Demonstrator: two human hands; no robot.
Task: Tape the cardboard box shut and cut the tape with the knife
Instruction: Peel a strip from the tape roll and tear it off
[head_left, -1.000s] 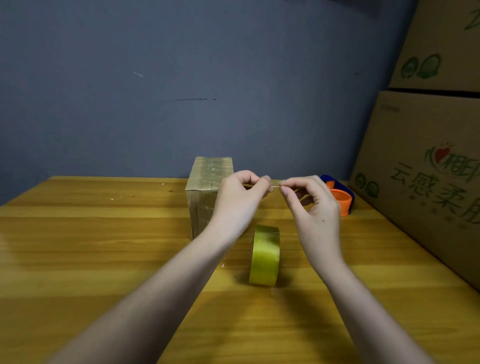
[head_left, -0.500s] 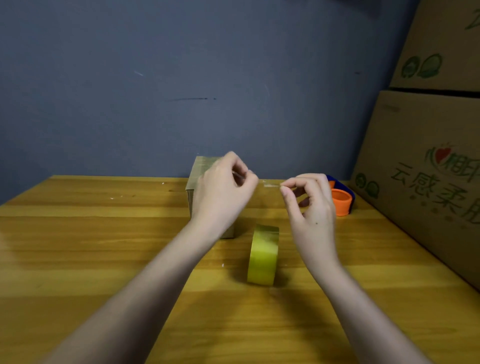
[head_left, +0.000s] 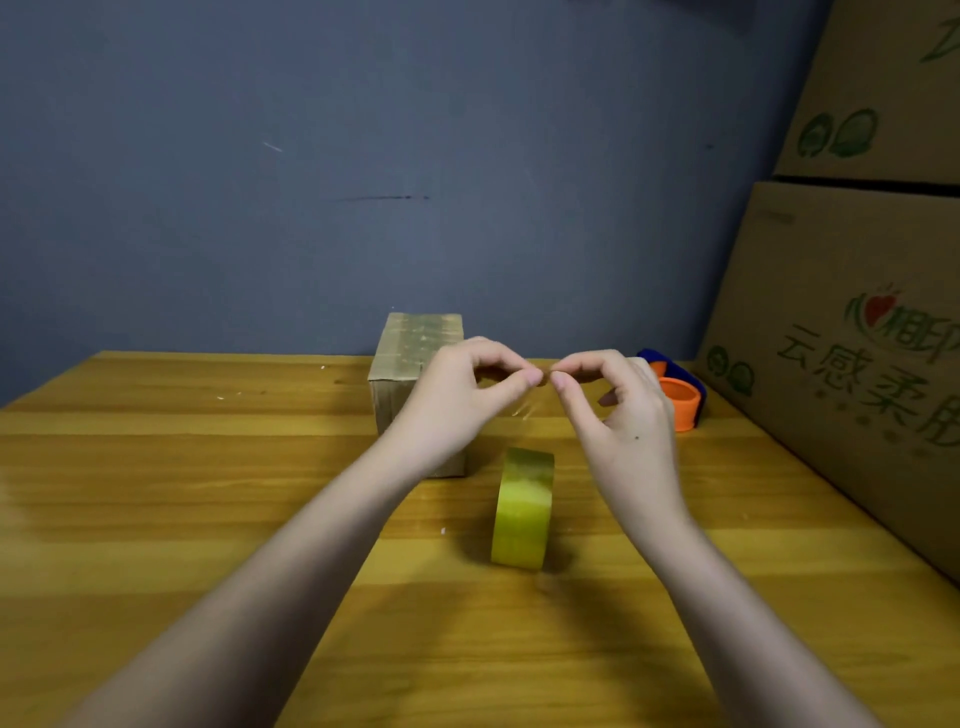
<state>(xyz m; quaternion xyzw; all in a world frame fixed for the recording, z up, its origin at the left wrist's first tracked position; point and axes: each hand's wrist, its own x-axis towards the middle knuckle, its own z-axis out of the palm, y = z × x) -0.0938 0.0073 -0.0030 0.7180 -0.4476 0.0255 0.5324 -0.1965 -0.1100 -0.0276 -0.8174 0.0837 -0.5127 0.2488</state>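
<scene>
A small cardboard box, its top covered in shiny tape, stands on the wooden table near the back. A yellow-green tape roll stands on edge in front of it. My left hand and my right hand are raised above the roll, thumb and forefinger tips almost meeting. They pinch a small clear scrap of tape that hangs between them. The left hand hides the box's right side. No knife is plainly visible.
An orange and blue tool lies at the back right of the table, partly behind my right hand. Large printed cardboard cartons are stacked along the right edge. A grey-blue wall closes the back.
My left hand had pulled back to the left half a second ago; it has returned right, so both hands' fingertips meet again at the centre.
</scene>
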